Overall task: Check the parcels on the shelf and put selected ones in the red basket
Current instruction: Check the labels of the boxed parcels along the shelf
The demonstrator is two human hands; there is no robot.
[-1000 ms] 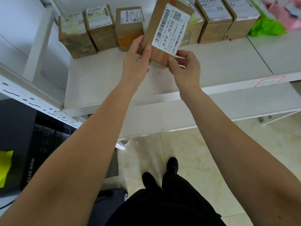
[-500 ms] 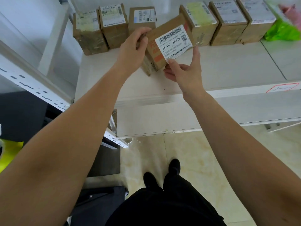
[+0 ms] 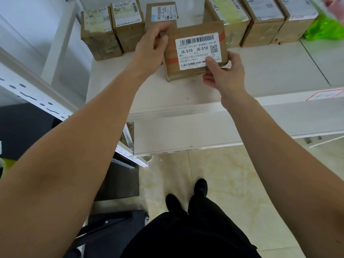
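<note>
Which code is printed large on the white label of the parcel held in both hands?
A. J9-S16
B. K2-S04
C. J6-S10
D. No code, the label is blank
C: the white label on the held parcel reads J6-S10 twice, with the left hand on its left edge and the right hand at its lower right corner.
</note>
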